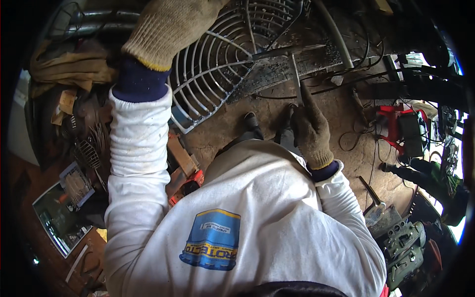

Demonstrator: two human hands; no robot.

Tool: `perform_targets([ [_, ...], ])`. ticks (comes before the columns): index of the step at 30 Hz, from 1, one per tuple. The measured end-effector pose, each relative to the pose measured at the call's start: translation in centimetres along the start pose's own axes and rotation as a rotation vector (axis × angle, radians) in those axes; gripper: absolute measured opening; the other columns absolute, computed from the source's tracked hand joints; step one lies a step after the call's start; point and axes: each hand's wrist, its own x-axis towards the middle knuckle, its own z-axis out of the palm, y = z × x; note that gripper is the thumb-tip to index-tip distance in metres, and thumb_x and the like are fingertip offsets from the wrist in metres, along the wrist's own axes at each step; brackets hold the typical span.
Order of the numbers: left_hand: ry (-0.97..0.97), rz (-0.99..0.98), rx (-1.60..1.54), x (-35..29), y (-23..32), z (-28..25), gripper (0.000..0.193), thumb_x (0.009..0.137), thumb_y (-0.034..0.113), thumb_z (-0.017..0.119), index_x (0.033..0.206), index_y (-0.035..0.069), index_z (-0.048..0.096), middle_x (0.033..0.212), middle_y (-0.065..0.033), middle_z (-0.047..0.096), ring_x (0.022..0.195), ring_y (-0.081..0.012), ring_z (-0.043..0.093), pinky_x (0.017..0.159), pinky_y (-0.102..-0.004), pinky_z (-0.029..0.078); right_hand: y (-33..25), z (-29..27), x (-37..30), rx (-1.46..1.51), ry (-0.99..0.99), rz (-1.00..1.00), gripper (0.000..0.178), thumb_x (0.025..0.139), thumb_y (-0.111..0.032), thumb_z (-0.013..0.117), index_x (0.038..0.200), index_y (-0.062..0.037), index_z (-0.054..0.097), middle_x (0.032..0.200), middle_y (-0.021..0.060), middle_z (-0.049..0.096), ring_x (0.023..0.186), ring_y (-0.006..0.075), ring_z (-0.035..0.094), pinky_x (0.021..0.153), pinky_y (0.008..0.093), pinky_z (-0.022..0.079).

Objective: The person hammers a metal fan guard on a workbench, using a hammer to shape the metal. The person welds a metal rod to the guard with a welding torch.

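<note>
A chipping hammer [295,69] with a long pointed head stands in my right hand [312,131], whose gloved fingers are wrapped round its handle. The hammer's head crosses just right of the hub of a round metal grille [227,43] made of curved bars and spokes. Whether the head touches the grille, I cannot tell. My left hand [173,29], in a knitted work glove, reaches over the grille's left part at the top edge. Its fingers run out of the picture, so their hold is hidden.
The grille lies on a dark worktable [277,74] strewn with bits. A thick pipe [334,32] and black cables [363,131] lie to the right. Further right are a red plastic stool [388,123] and another person's leg [415,171]. Brown cloth [74,72] lies at the left.
</note>
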Motion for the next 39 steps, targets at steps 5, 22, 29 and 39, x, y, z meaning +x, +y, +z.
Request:
perform_targets([
  [5, 0.272, 0.279, 0.258, -1.2, -3.2, 3.4, 0.021, 0.099, 0.019, 0.066, 0.108, 0.000, 0.069, 0.092, -0.0123, 0.069, 0.075, -0.0224, 0.068, 0.072, -0.0332, 0.059, 2.2, 0.9, 0.6, -0.159, -0.040, -0.078, 0.056, 0.105, -0.007, 0.046, 0.160, -0.0046, 0.036, 0.082, -0.0010, 0.062, 0.064, 0.0040, 0.051, 0.057, 0.0202, 0.043],
  [22, 0.439, 0.402, 0.248, -1.6, -5.0, 4.6, 0.018, 0.094, 0.015, 0.069, 0.100, -0.001, 0.072, 0.103, -0.0134, 0.070, 0.085, -0.0268, 0.069, 0.076, -0.0348, 0.059, -2.0, 1.1, 0.7, 0.087, 0.203, -0.221, 0.056, 0.103, -0.002, 0.042, 0.159, -0.0020, 0.037, 0.072, -0.0062, 0.045, 0.055, 0.0042, 0.042, 0.046, 0.0196, 0.034],
  [29, 0.334, 0.346, 0.198, -1.3, -3.4, 3.0, 0.018, 0.093, 0.012, 0.069, 0.104, -0.003, 0.069, 0.097, -0.0180, 0.072, 0.081, -0.0302, 0.071, 0.074, -0.0374, 0.059, 0.1, -0.8, -0.2, 0.029, 0.052, -0.099, 0.055, 0.104, -0.003, 0.048, 0.159, -0.0030, 0.038, 0.081, -0.0009, 0.063, 0.077, 0.0093, 0.062, 0.075, 0.0258, 0.054],
  [39, 0.191, 0.012, -0.250, -1.6, -3.6, 3.6, 0.021, 0.094, 0.011, 0.067, 0.110, -0.003, 0.067, 0.088, -0.0203, 0.072, 0.074, -0.0322, 0.070, 0.068, -0.0387, 0.058, -0.2, -0.6, 0.4, 0.258, 0.078, -0.141, 0.056, 0.103, 0.000, 0.048, 0.158, -0.0047, 0.041, 0.080, 0.0018, 0.063, 0.070, 0.0102, 0.059, 0.071, 0.0256, 0.052],
])
